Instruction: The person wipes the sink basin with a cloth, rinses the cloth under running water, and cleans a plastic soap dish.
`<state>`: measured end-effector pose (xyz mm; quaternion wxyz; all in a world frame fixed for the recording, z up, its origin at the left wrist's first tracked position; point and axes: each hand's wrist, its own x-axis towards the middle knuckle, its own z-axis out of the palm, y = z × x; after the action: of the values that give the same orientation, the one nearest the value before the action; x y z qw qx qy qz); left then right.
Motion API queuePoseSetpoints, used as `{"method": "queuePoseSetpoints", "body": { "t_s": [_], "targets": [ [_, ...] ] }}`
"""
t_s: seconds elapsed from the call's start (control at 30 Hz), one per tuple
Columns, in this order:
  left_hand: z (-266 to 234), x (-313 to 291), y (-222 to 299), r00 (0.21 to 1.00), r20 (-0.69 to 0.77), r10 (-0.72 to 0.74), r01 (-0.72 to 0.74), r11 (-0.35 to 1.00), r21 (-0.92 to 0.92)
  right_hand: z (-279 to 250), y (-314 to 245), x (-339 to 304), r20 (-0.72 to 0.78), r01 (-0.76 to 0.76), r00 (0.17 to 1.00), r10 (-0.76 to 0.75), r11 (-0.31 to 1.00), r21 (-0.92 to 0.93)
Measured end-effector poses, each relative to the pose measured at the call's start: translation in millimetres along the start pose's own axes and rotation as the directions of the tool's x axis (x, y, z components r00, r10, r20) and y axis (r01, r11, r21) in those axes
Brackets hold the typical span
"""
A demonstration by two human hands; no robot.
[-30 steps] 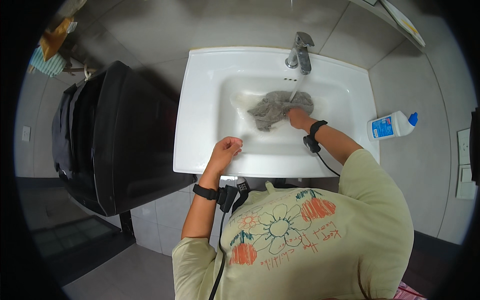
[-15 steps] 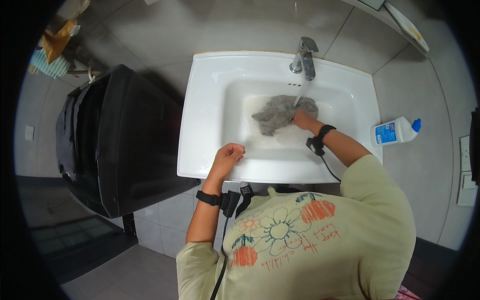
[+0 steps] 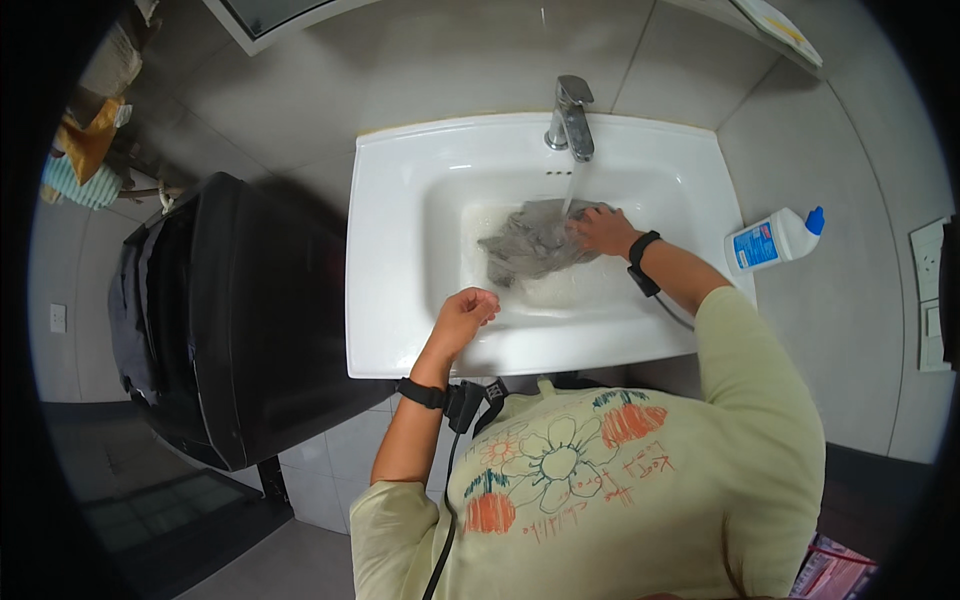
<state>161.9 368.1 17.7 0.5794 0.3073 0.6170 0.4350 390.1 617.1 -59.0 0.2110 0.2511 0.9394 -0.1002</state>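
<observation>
A soaked grey cloth (image 3: 530, 245) lies bunched in the white sink (image 3: 385, 300), in shallow cloudy water. From the chrome faucet (image 3: 572, 115) a stream of water falls onto its upper part. My right hand (image 3: 605, 232) rests on the cloth's right end with the fingers spread, just right of the stream. Over the sink's near left edge hovers my left hand (image 3: 468, 318), its fingers loosely curled and nothing visible in them. It is apart from the cloth.
A white bottle with a blue cap (image 3: 775, 242) stands at the sink's right edge. To the left is a large black appliance (image 3: 260, 320) with dark fabric on it. Several cloths (image 3: 90, 140) hang at the far left. Cables run from both wrist straps.
My right hand has gone from a closed fist on the cloth to spread fingers. The cloth has shifted shape slightly. The whole view has tilted; my left hand stays curled near the sink's front edge.
</observation>
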Motion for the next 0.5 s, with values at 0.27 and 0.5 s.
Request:
{"method": "queuePoseSetpoints", "body": {
  "t_s": [0.27, 0.5],
  "targets": [
    [12, 39, -6, 0.976, 0.184, 0.115, -0.181, 0.897, 0.403, 14, -6, 7, 0.042, 0.195, 0.976, -0.216, 0.938, 0.288],
    [58, 133, -4, 0.861, 0.492, -0.125, -0.453, 0.25, 0.856, 5, -7, -19, 0.229, 0.377, 0.877, -0.422, 0.9, 0.217]
  ]
}}
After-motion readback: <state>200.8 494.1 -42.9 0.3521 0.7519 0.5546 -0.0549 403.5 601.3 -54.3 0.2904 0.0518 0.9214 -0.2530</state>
